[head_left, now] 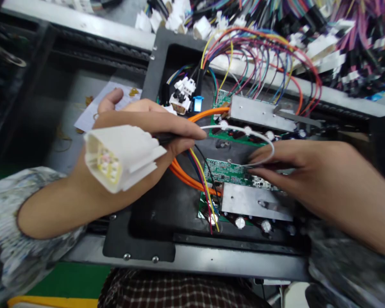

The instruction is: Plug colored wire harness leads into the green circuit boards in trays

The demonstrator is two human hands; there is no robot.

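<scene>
My left hand (154, 124) is closed round the wire bundle of a white plug connector (124, 158), whose yellow-lined open end faces me. From its fingertips a white wire (243, 128) loops across to my right hand (295, 167), which pinches the wire's end over the lower green circuit board (227, 171). That board carries a metal heat sink (253, 199). Red, yellow, blue and black wires (200, 171) hang from the left hand over the board's left side. Behind lies the upper circuit board (219, 102) with its own heat sink (250, 109). The right fingertips are partly hidden.
Both boards sit in a black tray fixture (169, 214) on metal rails (211, 261). A white connector cluster (182, 96) lies at the tray's upper left. Piled wire harnesses (320, 42) fill the back right. Paper (92, 113) lies at the left.
</scene>
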